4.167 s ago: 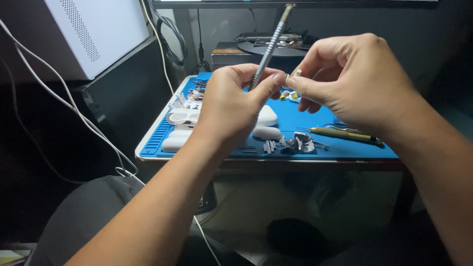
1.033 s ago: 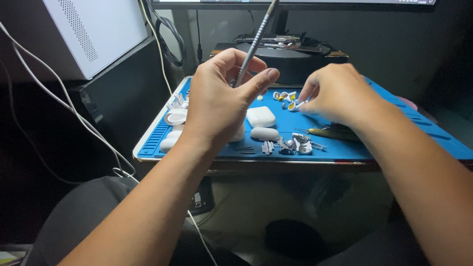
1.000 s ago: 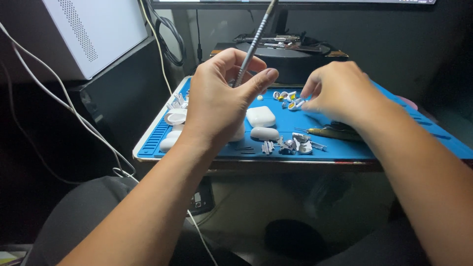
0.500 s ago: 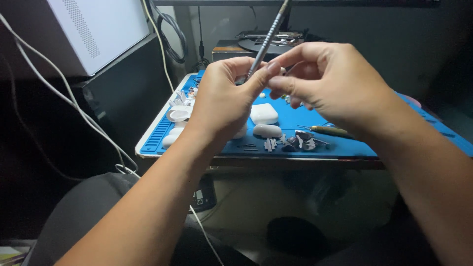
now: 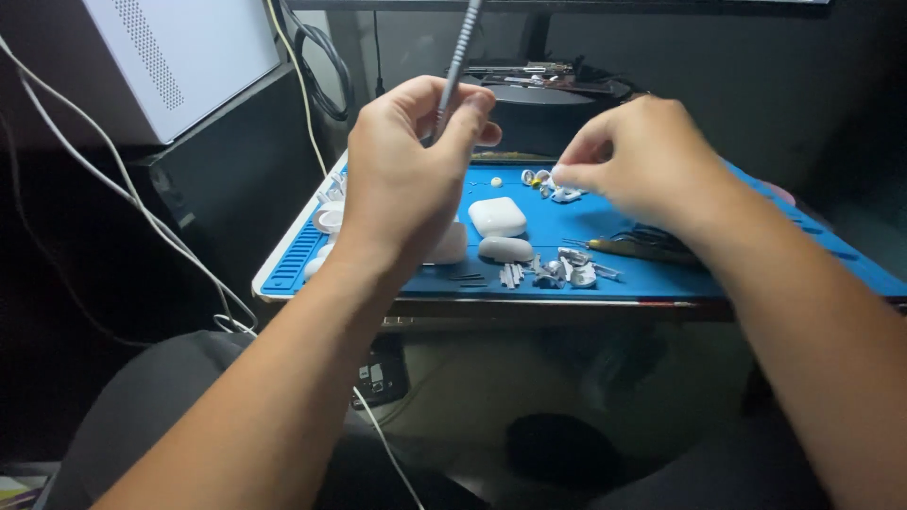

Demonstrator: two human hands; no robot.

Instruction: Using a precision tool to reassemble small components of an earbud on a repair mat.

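Grey metal tool [image 5: 460, 59], thin and long like a precision driver or pick, stands almost upright in the left hand [image 5: 406, 175]. This hand is closed around its lower part, with the thumb pressing the shaft against the fingers, so the tip is hidden inside the fist and the handle points up and away. I judge that this grip keeps the tool ready while the other hand works.

Right hand [image 5: 642, 161] hangs low over the far part of the blue mat [image 5: 661, 274] on the worktop. Its thumb and forefinger are pinched together just above a group of small white parts [image 5: 548, 184]; whether it already holds one I cannot tell.

Nearer on the mat lie a white earbud case [image 5: 497, 216], a white rounded lid [image 5: 505, 248], a heap of tiny pieces [image 5: 567, 272] and dark tweezers [image 5: 642, 248]. The mat probably keeps small parts from rolling away.
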